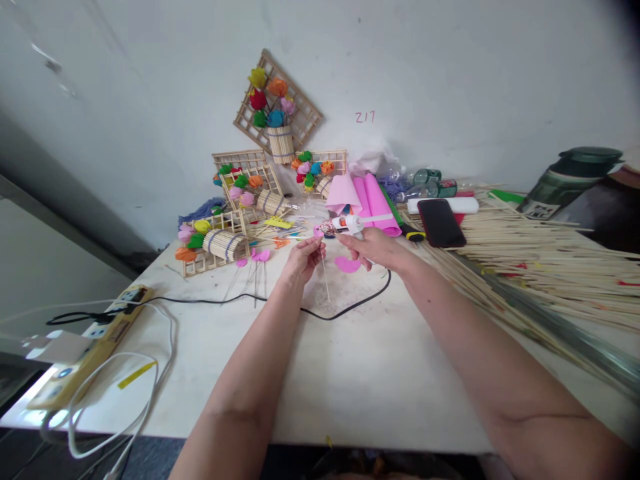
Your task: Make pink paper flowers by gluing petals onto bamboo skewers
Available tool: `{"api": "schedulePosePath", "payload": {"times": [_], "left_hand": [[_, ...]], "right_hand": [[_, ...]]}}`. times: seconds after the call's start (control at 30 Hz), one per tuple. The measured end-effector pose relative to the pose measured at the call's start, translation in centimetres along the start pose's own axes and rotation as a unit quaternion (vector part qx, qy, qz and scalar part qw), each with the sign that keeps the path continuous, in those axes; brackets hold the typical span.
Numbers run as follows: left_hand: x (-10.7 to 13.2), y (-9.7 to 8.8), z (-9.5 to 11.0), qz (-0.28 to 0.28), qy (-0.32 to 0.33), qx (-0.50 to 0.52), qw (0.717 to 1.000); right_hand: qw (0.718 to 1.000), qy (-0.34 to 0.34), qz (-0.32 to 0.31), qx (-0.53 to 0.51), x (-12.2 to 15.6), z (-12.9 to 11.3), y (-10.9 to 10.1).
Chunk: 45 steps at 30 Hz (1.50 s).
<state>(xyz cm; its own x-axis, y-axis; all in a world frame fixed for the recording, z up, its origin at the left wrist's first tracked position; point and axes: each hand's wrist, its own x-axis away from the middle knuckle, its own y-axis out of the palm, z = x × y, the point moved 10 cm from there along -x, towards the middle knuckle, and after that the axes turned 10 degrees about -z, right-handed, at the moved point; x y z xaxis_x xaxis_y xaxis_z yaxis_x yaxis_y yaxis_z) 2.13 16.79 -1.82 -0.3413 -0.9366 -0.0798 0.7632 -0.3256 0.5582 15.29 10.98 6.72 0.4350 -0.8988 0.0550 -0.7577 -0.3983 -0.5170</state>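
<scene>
My left hand [303, 257] is pinched on a thin wooden stick [325, 277] that hangs down toward the white table [350, 373], with a small pink foam piece [318, 232] at its top. My right hand [376, 247] grips a white hot glue gun [350, 225], its nozzle pointing left at the pink piece. A pink foam petal [347, 265] lies on the table just below my right hand. The gun's black cord [350, 308] loops across the table toward the left.
Bamboo-frame flower crafts [227, 230] stand at the back left, one frame [277, 107] on the wall. Pink foam rolls [370, 197], a black phone [440, 222] and a big heap of bamboo sticks [540, 260] lie right. A power strip [95, 340] with white cables sits at the left edge.
</scene>
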Motion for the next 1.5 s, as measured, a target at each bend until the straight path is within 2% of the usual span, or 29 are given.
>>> {"api": "schedulePosePath", "payload": {"times": [0.67,1.23,1.5], "left_hand": [[-0.03,0.48,0.02,-0.016,-0.003,0.002,1.0],[0.07,0.36,0.58,-0.01,0.006,0.01,1.0],[0.23,0.78,0.64,-0.009,0.004,0.004,1.0]], "right_hand": [[1.0,0.018,0.013,0.01,0.29,-0.32,-0.14],[1.0,-0.016,-0.008,0.019,0.1,-0.64,0.23],[1.0,-0.01,0.013,0.015,0.25,-0.81,-0.07]]}}
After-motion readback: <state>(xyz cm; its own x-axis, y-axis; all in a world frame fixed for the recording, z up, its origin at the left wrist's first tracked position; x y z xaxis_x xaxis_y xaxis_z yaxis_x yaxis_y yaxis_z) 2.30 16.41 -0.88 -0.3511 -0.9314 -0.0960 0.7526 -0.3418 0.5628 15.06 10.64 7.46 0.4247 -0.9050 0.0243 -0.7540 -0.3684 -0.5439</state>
